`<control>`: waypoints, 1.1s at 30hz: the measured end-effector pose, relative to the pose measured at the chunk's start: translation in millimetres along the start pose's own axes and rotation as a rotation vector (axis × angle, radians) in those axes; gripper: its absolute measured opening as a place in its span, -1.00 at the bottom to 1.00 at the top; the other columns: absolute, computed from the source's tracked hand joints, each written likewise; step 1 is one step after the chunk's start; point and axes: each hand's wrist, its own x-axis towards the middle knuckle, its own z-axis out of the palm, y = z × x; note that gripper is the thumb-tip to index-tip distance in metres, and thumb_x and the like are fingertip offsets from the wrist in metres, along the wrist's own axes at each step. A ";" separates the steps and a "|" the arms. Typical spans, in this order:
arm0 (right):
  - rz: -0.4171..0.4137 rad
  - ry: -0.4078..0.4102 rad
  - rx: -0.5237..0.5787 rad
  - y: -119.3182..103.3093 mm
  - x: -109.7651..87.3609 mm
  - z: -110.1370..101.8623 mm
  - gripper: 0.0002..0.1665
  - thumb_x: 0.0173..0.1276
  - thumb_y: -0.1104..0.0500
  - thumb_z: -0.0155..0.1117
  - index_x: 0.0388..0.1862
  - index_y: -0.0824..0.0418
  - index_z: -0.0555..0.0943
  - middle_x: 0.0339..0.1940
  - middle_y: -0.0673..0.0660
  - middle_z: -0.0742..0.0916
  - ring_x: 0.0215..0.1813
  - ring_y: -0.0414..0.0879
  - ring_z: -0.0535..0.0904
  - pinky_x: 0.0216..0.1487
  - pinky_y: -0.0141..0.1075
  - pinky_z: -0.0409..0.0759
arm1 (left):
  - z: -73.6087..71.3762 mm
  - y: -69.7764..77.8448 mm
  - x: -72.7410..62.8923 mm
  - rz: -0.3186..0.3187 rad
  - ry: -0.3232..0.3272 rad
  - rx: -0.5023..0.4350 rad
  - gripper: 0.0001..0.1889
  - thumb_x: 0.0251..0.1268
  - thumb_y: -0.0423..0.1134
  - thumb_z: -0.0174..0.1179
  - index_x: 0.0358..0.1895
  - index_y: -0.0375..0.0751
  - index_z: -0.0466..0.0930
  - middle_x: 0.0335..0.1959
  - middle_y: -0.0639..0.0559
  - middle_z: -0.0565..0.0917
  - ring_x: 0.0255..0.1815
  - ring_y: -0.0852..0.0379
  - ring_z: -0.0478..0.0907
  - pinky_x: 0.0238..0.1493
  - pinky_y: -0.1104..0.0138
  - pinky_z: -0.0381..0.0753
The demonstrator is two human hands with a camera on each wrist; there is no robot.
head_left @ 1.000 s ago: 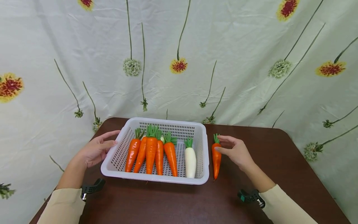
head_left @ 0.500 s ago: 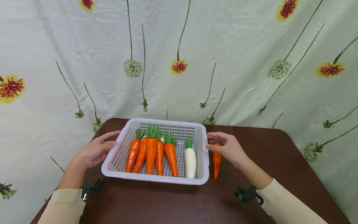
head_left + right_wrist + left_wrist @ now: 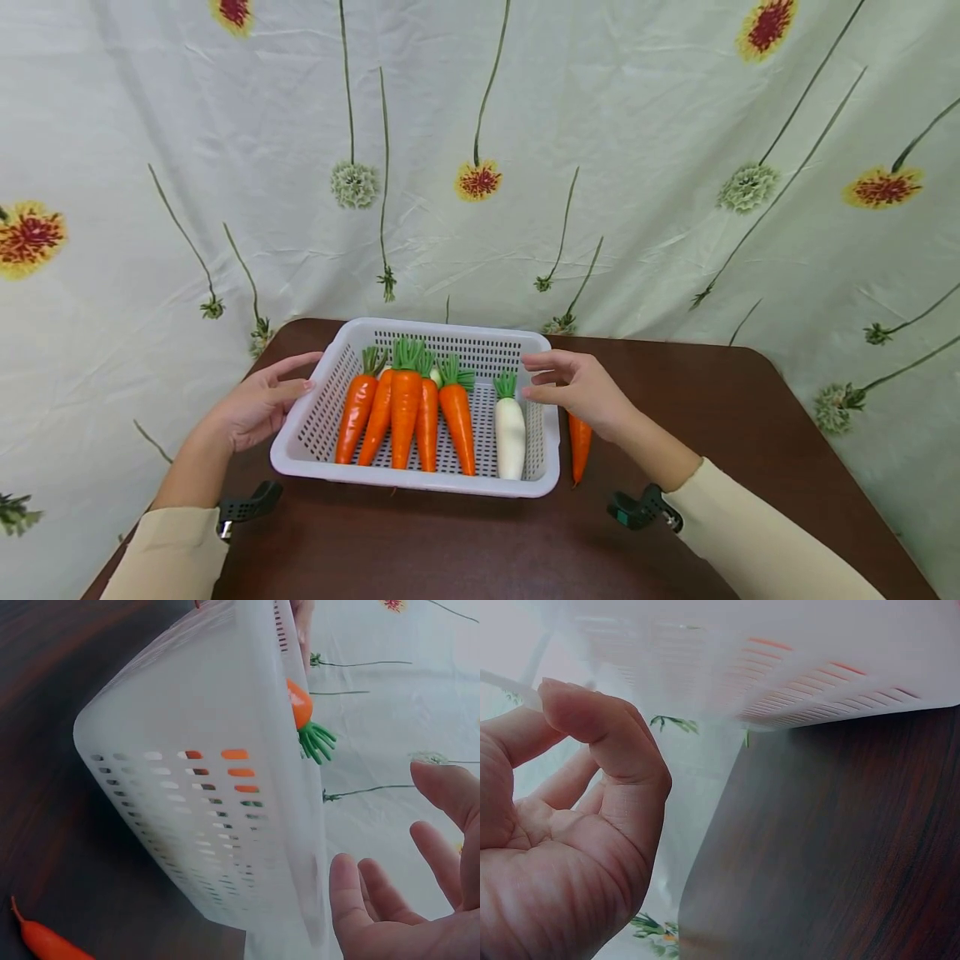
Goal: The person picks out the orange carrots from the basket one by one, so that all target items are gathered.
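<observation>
A white plastic basket stands on the table, holding several orange carrots with green tops and a white radish at its right. My left hand pinches the basket's left rim between thumb and fingers; the left wrist view shows the thumb against the white edge. Over the right rim hovers my right hand, fingers apart and bent a little, nothing in them, near the radish's leaves. A single carrot lies on the table just outside the basket, its top hidden under the right hand.
The dark brown table extends in front of the basket and to its right. Behind it hangs a pale cloth with printed flowers. Each wrist wears a black strap.
My right hand has moved left, from beside the loose carrot to over the basket's right rim. That carrot stays on the table. The left hand keeps its place at the rim.
</observation>
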 end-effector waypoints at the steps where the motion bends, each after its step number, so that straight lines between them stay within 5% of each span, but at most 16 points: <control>1: 0.001 -0.009 0.000 -1.0 1.4 1.2 -0.41 0.26 0.13 0.55 0.28 0.13 0.66 0.28 0.14 0.71 0.20 0.05 0.67 0.24 -0.07 0.68 | 0.1 0.0 0.0 0.001 0.001 0.001 -0.29 0.60 -0.24 0.08 0.66 -0.05 -0.06 0.03 0.21 0.73 -0.01 0.07 0.77 0.02 -0.10 0.75; 33: 0.151 -0.204 -0.012 -31.2 62.9 38.8 -0.46 0.21 0.11 0.60 0.19 0.00 0.71 0.34 0.23 0.64 0.17 0.03 0.68 0.24 0.01 0.69 | -1.4 1.4 2.1 -0.003 -0.003 0.002 -0.30 0.60 -0.25 0.07 0.65 -0.03 -0.04 0.00 0.22 0.73 -0.02 0.09 0.76 0.02 -0.10 0.75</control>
